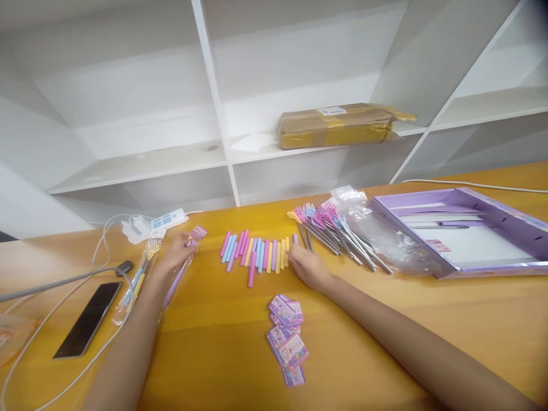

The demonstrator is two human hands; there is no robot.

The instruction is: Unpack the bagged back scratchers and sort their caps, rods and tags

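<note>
My left hand (177, 255) is closed around a bagged back scratcher with a purple handle (174, 284); a printed card (198, 232) shows at the bag's top end. My right hand (309, 267) has its fingers curled at the right end of a row of pastel tubes (260, 254) in pink, blue, yellow and purple. The end of a purple tube (295, 238) sticks out above those fingers, and a yellow tube lies beside them. Just beyond the right hand is a pile of back scratchers (342, 237) with metal rods and hand-shaped heads.
Printed cards (287, 342) lie in front. At left are bagged back scratchers (139, 277), a dark phone (88, 319), cables and a power strip (169, 220). Clear bags (368, 228) and a purple open box (454, 268) lie right. A taped parcel (338, 127) rests on the shelf.
</note>
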